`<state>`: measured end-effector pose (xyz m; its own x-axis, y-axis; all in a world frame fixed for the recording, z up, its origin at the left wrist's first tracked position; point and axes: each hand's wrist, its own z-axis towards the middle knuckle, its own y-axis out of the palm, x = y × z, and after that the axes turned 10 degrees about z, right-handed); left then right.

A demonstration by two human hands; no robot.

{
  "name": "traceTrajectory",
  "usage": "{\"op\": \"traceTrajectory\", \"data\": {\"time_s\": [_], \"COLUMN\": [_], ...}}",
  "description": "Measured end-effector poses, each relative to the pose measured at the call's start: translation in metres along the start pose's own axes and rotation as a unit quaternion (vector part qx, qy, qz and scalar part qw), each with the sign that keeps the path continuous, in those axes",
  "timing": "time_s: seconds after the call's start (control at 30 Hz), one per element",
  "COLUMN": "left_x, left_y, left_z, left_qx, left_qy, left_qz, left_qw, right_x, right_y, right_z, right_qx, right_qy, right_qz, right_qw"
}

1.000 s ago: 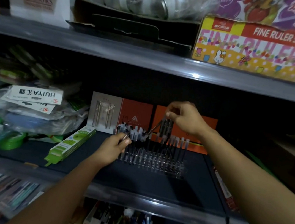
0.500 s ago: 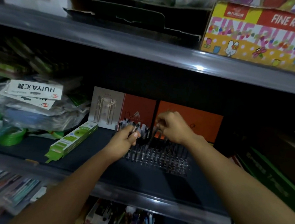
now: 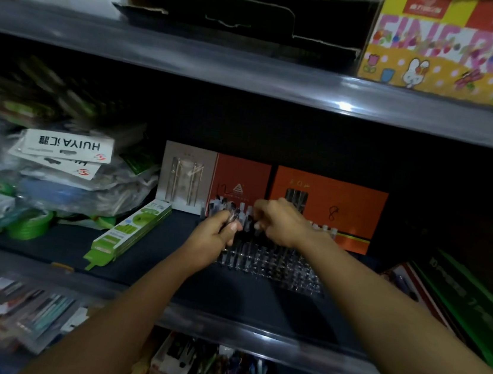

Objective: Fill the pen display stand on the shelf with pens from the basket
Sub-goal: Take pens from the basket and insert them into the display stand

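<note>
From the head view I see my left hand gripping pens over the clear pen stand on the shelf; my right hand, fingers curled, reaches into the pen rows (its hold is blurred, I cannot tell).

Only 1 view exists, a wide-angle head camera looking forward and slightly down into a shelf bay from close range. Both forearms reach away from the lens, so the fingers sit near the frame's centre. Above the fingers runs the upper shelf edge; below them the lower shelf lip, with a further tier beneath. Edges bend and blur. No 2nd view shares anything.
</note>
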<state>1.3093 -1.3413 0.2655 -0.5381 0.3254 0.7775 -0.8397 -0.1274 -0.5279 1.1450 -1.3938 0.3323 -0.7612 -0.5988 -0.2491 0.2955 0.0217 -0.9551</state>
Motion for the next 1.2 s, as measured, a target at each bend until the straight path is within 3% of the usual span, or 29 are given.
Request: {"op": "traceTrajectory", "data": {"time_s": [0.17, 0.43, 0.73, 1.03, 1.2], "left_x": [-0.001, 0.011, 0.033, 0.02, 0.018], "left_y": [-0.001, 0.008, 0.016, -0.001, 0.001], "left_z": [-0.001, 0.001, -0.006, -0.009, -0.009], "left_qx": [-0.006, -0.023, -0.064, -0.084, -0.084], "left_qy": [-0.003, 0.009, 0.017, -0.047, -0.027], "left_qz": [-0.007, -0.024, -0.025, 0.18, 0.276], "left_qw": [1.0, 0.999, 0.997, 0.979, 0.957], "right_x": [0.004, -0.011, -0.017, -0.003, 0.01], "right_y": [-0.004, -0.025, -0.038, -0.064, -0.067], "right_z": [-0.003, -0.025, -0.039, -0.047, -0.049], "right_qx": [0.009, 0.057, 0.07, 0.133, 0.153], "right_qy": [-0.017, -0.076, -0.075, -0.031, -0.001], "right_qz": [0.023, 0.196, 0.187, 0.172, 0.146], "right_qw": [1.0, 0.976, 0.977, 0.976, 0.977]}}
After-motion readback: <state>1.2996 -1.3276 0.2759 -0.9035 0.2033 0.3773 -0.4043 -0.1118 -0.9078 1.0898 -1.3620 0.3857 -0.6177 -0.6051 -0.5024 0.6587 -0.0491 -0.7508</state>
